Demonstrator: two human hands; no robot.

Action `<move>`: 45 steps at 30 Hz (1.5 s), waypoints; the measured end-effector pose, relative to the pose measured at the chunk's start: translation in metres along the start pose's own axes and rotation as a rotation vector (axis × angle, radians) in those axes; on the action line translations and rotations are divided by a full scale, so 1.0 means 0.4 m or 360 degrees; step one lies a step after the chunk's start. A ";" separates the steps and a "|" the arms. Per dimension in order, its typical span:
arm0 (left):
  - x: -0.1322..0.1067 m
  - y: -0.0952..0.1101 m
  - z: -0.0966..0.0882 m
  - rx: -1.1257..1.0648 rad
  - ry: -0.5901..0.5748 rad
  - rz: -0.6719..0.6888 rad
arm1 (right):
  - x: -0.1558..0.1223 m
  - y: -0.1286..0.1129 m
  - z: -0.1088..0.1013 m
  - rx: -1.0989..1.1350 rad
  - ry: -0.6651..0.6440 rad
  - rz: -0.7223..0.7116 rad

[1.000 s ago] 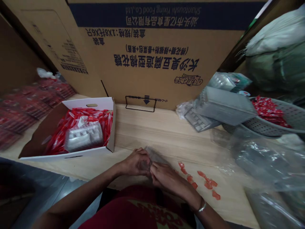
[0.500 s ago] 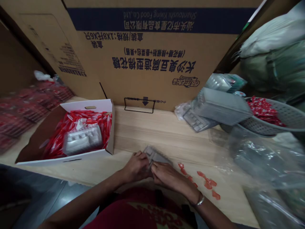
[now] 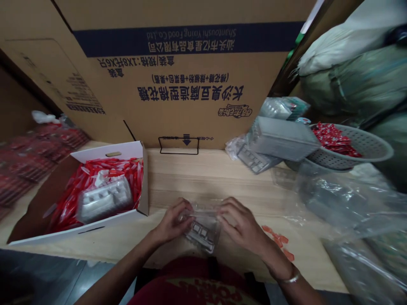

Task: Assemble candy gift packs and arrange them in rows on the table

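Observation:
My left hand (image 3: 173,222) and my right hand (image 3: 241,222) grip opposite sides of a transparent plastic blister tray (image 3: 202,233) in thin film, just above the wooden tabletop (image 3: 190,180) near its front edge. Small orange-red plastic pieces (image 3: 278,240) lie to the right of my right hand. Left of my left hand stands a white cardboard box (image 3: 110,151) full of red-and-white wrapped sticks (image 3: 111,169), with a stack of plastic trays (image 3: 104,200) resting on them.
A large printed cardboard carton (image 3: 187,84) stands behind the table. At the right are stacked grey trays in plastic (image 3: 281,137), a perforated grey basket (image 3: 364,146) of red sachets, loose plastic bags (image 3: 337,199) and a green sack (image 3: 356,80). Blurred red packs (image 3: 28,167) lie at the left.
My hands have moved apart and now hold the tray by its two sides, with the tray turned flatter and lower. The camera view has shifted slightly downward and left.

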State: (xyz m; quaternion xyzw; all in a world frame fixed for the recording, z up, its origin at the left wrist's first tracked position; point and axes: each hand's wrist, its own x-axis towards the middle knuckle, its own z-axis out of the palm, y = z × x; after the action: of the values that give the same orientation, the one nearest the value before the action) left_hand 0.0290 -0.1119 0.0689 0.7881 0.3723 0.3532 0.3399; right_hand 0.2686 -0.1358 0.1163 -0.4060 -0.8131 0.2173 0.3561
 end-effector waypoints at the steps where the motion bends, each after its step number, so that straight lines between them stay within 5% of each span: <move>1: 0.008 -0.004 -0.004 -0.0052 0.0095 -0.0046 | -0.014 0.001 0.001 0.0025 0.0210 -0.0016; 3: 0.036 -0.021 -0.009 -0.0128 0.0361 -0.0165 | -0.046 0.010 0.033 0.0033 0.0343 -0.0011; 5: 0.086 -0.050 -0.016 -0.0171 0.0527 -0.0352 | -0.075 0.028 0.092 -0.0037 0.0051 0.0002; 9: 0.241 -0.139 -0.028 -0.0070 0.0286 -0.0739 | -0.097 0.066 0.200 -0.0228 -0.0522 0.0133; 13: 0.375 -0.235 -0.018 0.0047 0.0181 -0.0849 | -0.093 0.084 0.226 -0.0232 -0.0667 0.0255; 18: 0.431 -0.293 -0.012 0.0251 0.0171 -0.0828 | -0.105 0.103 0.240 -0.0241 -0.0709 0.0295; 21: 0.392 -0.257 -0.027 0.0355 0.0259 -0.0703 | -0.111 0.122 0.254 -0.0272 -0.0699 0.0306; 24: 0.262 -0.189 -0.029 0.0395 0.0284 -0.0495 | -0.107 0.132 0.266 -0.0380 -0.0756 0.0169; 26: 0.140 -0.152 -0.016 0.0362 0.0127 -0.0193 | -0.105 0.121 0.275 -0.0515 -0.0786 0.0027; 30: -0.049 -0.121 0.023 0.0334 -0.0356 -0.0131 | -0.112 0.062 0.299 -0.0903 -0.0625 -0.0158; 39: -0.094 -0.164 0.042 0.0367 -0.0394 0.0037 | -0.114 0.034 0.287 -0.0837 -0.0858 -0.0288; 45: -0.142 -0.127 0.066 0.0347 -0.0265 -0.0072 | -0.073 0.037 0.236 -0.0731 -0.0950 -0.0220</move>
State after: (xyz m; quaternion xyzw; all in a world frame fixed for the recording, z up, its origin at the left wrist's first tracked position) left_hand 0.0057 -0.1411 -0.0027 0.8384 0.3967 0.2362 0.2898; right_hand 0.2169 -0.1572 0.0333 -0.3382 -0.9340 0.1136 0.0172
